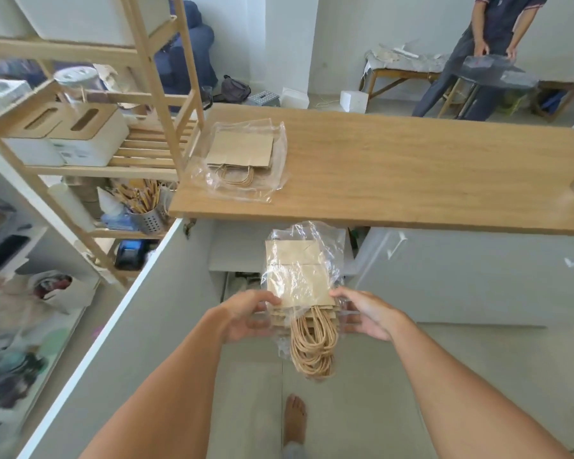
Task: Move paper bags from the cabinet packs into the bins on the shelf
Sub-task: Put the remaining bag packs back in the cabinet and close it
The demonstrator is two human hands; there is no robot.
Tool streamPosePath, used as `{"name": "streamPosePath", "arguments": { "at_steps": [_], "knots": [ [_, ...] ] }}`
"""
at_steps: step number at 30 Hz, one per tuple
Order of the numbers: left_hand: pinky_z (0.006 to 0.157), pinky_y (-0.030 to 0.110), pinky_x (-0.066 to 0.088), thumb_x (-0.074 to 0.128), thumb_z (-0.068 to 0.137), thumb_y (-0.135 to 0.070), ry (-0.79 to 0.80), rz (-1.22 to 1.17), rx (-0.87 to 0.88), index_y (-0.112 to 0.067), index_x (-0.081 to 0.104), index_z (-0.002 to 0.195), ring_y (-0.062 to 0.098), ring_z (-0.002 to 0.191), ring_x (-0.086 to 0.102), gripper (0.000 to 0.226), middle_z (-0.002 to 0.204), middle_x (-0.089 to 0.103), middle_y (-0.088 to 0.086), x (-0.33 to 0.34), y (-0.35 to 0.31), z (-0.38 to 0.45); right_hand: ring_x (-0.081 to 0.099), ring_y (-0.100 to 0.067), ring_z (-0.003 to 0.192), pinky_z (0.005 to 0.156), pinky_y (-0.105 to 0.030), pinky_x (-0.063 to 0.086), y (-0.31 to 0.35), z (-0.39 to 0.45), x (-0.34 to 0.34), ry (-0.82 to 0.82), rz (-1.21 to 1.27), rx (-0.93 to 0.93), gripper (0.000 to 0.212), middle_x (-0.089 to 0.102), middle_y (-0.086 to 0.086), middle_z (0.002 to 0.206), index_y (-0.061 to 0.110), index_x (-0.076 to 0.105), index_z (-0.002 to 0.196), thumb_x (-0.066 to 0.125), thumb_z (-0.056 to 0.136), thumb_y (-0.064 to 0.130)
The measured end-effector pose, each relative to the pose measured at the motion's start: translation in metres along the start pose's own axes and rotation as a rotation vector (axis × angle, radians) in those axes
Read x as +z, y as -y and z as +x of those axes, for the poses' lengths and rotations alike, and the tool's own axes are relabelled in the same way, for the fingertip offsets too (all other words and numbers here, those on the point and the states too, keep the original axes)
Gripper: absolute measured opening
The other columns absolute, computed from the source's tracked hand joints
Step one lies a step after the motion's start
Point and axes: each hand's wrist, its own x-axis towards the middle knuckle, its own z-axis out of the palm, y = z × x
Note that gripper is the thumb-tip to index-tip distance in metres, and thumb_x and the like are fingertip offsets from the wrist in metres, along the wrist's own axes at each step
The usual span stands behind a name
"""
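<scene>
A clear plastic pack of brown paper bags (300, 276) hangs in front of the open cabinet (239, 256), below the countertop. My left hand (246, 314) grips its left side and my right hand (367, 314) grips its right side. The bags' twisted paper handles (312, 346) spill out of the pack's lower end. A second pack of paper bags (241, 154) lies flat on the wooden countertop (411, 173), near its left end. White bins (90, 140) with wooden slotted lids sit on the wooden shelf (166, 104) to the left.
The open white cabinet door (113, 319) stands along my left. A metal cup of sticks (148, 220) sits on a lower shelf. Another person (487, 51) works at a bench in the back right. My bare foot (294, 419) is on the tiled floor.
</scene>
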Motion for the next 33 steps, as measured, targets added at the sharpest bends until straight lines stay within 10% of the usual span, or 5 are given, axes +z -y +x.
{"name": "streamPosePath", "arguments": {
  "at_steps": [5,14,22,27,33],
  "knots": [
    [0.095,0.049,0.061,0.086,0.074,-0.021,-0.100,0.039,0.022,-0.009,0.061,0.127,0.036,0.114,0.071,0.059,0.134,0.058,0.009,-0.004,0.040,0.059,0.074,-0.026,0.076,0.090,-0.047,0.060,-0.041,0.045,0.007,-0.070,0.005,0.006,0.036,0.080,-0.019,0.100,0.006,0.070,0.117,0.079,0.090,0.027],
    [0.104,0.041,0.050,0.072,0.086,-0.037,-0.163,0.277,0.199,-0.016,0.069,0.112,0.021,0.107,0.066,0.034,0.119,0.071,0.006,-0.004,0.025,0.265,0.072,-0.029,0.085,0.077,-0.038,0.062,-0.046,0.231,-0.029,-0.214,-0.018,-0.137,0.028,0.077,-0.019,0.101,0.010,0.070,0.111,0.067,0.100,0.035],
    [0.082,0.034,0.054,0.066,0.076,-0.045,-0.201,0.332,0.335,-0.015,0.074,0.103,0.029,0.096,0.072,0.042,0.110,0.077,0.012,0.008,-0.039,0.426,0.067,-0.029,0.088,0.094,-0.046,0.059,-0.006,0.380,-0.071,-0.315,-0.030,-0.236,0.026,0.073,-0.008,0.084,0.013,0.072,0.090,0.069,0.096,0.038],
    [0.076,0.034,0.056,0.066,0.084,-0.039,-0.201,0.286,0.355,-0.012,0.073,0.095,0.024,0.081,0.070,0.030,0.093,0.077,0.009,0.022,-0.067,0.474,0.069,-0.027,0.086,0.079,-0.040,0.056,0.007,0.431,-0.090,-0.357,-0.003,-0.234,0.027,0.075,-0.005,0.084,0.017,0.072,0.091,0.065,0.097,0.042],
    [0.109,0.046,0.050,0.059,0.094,-0.053,-0.375,0.274,0.368,-0.016,0.049,0.151,0.030,0.125,0.061,0.068,0.144,0.058,0.004,0.018,-0.073,0.454,0.067,-0.025,0.115,0.091,-0.041,0.057,0.020,0.407,-0.089,-0.372,-0.020,-0.227,0.054,0.070,0.002,0.127,0.021,0.064,0.139,0.058,0.100,0.058]
  ]
}}
